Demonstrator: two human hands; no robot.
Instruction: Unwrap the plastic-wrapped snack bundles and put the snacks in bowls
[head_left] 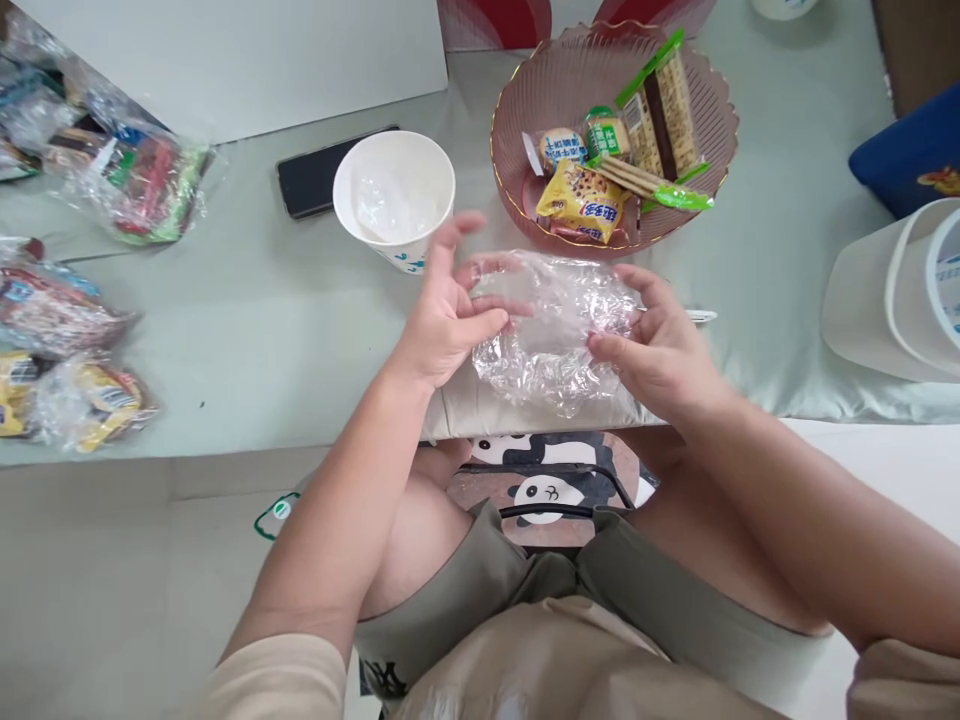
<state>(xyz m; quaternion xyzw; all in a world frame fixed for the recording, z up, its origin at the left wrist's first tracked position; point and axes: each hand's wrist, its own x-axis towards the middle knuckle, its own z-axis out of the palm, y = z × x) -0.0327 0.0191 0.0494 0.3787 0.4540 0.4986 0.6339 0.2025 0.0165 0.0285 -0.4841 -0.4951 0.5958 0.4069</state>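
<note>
Some white thing [702,316] is peeking out past the right hand [666,352], mostly hidden, so no clue what it is. The left hand's [444,318] spread fingers are blurring, and I can't tell if they're gripping. Just beyond that hand a paper cup [391,250] is covering part of a phone [309,187]; a snack bowl [526,112] is sitting ahead of the right. Between both hands a clear, crinkly plastic bag [556,335] is shining, right fingers pinching its side.

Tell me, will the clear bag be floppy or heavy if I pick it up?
The clear bag will probably flop, since its film looks crumpled. It's likely light, because it looks thin and see-through. Its shiny surface might feel slippery.
</note>
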